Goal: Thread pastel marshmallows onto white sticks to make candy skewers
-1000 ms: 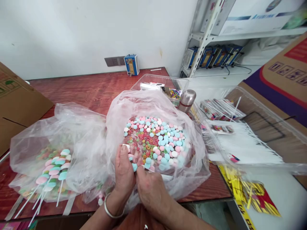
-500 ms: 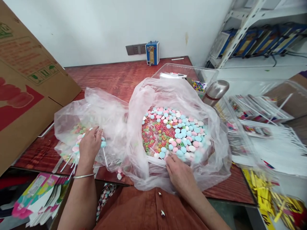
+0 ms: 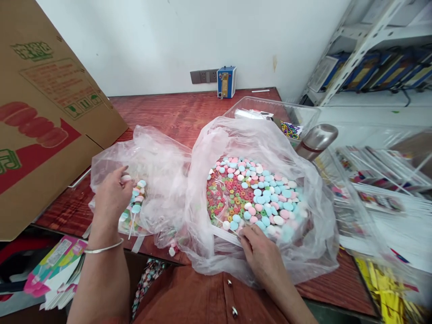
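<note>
A big clear plastic bag (image 3: 303, 252) lies open on the red wooden table (image 3: 162, 117), full of pastel candy discs and small coloured rings (image 3: 253, 193). My right hand (image 3: 259, 252) rests at its near edge, fingers pinched on a white stick (image 3: 224, 235). To the left, a second clear bag (image 3: 151, 153) holds finished candy skewers (image 3: 133, 209). My left hand (image 3: 110, 198), with a silver bangle on the wrist, lies over those skewers; its fingers curl on them.
A large cardboard box (image 3: 43, 117) leans at the left. A clear tub (image 3: 270, 110), a steel flask (image 3: 317, 139) and trays of packaging (image 3: 378, 175) crowd the right. A blue device (image 3: 226, 82) stands by the wall. Printed cartons (image 3: 54, 270) lie below the table edge.
A second ago both hands worked together at the big bag's near edge. My left hand then went left to the skewer bag, and my right hand stayed at the candy.
</note>
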`<state>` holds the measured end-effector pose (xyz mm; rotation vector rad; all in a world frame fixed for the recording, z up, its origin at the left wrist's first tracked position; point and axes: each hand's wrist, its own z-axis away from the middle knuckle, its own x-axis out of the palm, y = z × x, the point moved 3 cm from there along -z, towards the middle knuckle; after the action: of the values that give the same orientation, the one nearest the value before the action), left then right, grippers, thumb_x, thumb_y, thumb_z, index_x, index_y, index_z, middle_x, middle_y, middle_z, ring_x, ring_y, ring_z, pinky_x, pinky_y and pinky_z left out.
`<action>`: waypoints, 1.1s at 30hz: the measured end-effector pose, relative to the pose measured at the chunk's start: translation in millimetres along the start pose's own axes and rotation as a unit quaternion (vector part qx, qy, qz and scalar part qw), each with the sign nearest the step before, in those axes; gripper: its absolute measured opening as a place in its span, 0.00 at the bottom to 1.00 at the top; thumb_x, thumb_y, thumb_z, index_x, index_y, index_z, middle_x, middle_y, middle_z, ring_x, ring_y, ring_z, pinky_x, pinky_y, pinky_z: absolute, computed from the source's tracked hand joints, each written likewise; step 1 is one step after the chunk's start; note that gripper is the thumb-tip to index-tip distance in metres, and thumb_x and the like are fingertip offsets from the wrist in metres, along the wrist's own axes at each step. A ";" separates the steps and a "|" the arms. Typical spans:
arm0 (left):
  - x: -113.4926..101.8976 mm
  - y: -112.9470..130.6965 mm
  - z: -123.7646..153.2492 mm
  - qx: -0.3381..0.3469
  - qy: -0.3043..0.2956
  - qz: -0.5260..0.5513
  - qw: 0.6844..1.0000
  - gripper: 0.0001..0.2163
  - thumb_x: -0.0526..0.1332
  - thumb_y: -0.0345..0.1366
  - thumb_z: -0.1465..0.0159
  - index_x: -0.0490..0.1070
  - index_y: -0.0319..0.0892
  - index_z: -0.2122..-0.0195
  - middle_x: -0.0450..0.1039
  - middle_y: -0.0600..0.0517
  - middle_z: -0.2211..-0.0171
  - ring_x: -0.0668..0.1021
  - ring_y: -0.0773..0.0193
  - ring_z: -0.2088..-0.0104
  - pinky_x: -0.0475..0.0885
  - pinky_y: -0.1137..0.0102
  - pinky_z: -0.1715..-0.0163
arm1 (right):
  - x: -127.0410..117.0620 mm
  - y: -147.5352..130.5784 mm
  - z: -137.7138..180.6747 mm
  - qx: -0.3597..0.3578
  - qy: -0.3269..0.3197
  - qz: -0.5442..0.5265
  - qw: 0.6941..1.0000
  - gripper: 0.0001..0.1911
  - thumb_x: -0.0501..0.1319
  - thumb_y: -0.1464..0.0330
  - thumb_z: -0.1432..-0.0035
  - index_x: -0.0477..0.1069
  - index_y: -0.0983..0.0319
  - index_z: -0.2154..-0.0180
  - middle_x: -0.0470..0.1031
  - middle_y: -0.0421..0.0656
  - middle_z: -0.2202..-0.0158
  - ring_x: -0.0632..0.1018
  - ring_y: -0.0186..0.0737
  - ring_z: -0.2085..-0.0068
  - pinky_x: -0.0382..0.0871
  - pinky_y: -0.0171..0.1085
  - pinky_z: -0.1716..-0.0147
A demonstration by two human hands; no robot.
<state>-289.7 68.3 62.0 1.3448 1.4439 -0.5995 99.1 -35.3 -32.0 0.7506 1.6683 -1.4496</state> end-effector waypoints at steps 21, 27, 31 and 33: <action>80.0 236.2 164.5 -0.158 -0.526 0.656 0.518 0.12 0.71 0.40 0.45 0.73 0.39 0.68 0.71 0.55 0.77 0.67 0.76 0.83 0.60 0.80 0.81 | -59.3 -2.8 29.3 -0.134 0.185 -0.204 0.952 0.17 0.53 0.79 0.38 0.73 0.58 0.53 0.80 0.44 0.62 0.80 0.37 0.60 0.75 0.34 0.60; 80.6 253.6 140.9 0.049 -0.457 0.563 0.687 0.07 0.63 0.39 0.37 0.71 0.41 0.62 0.71 0.57 0.79 0.73 0.70 0.81 0.66 0.76 0.80 | -47.0 19.6 19.5 0.087 -0.038 -0.356 0.930 0.16 0.50 0.66 0.32 0.70 0.62 0.49 0.77 0.39 0.72 0.78 0.37 0.71 0.70 0.33 0.71; 88.8 270.9 126.8 0.145 -0.369 0.500 0.770 0.15 0.57 0.36 0.33 0.69 0.45 0.46 0.76 0.54 0.67 0.77 0.67 0.74 0.72 0.71 0.70 | -54.4 34.0 -2.2 0.127 0.057 -0.220 0.965 0.16 0.47 0.66 0.33 0.72 0.62 0.60 0.73 0.41 0.73 0.75 0.40 0.70 0.65 0.36 0.69; 98.1 271.4 116.4 0.205 -0.316 0.386 0.842 0.13 0.55 0.33 0.33 0.72 0.44 0.49 0.76 0.51 0.64 0.78 0.63 0.67 0.72 0.68 0.64 | -62.2 44.6 -17.0 0.141 0.115 -0.117 0.976 0.13 0.50 0.66 0.34 0.72 0.61 0.62 0.75 0.45 0.65 0.75 0.44 0.63 0.63 0.37 0.64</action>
<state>16.7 75.0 8.3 1.6873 0.1758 -0.7208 165.5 -7.1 -1.4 0.9309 1.7917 -1.8527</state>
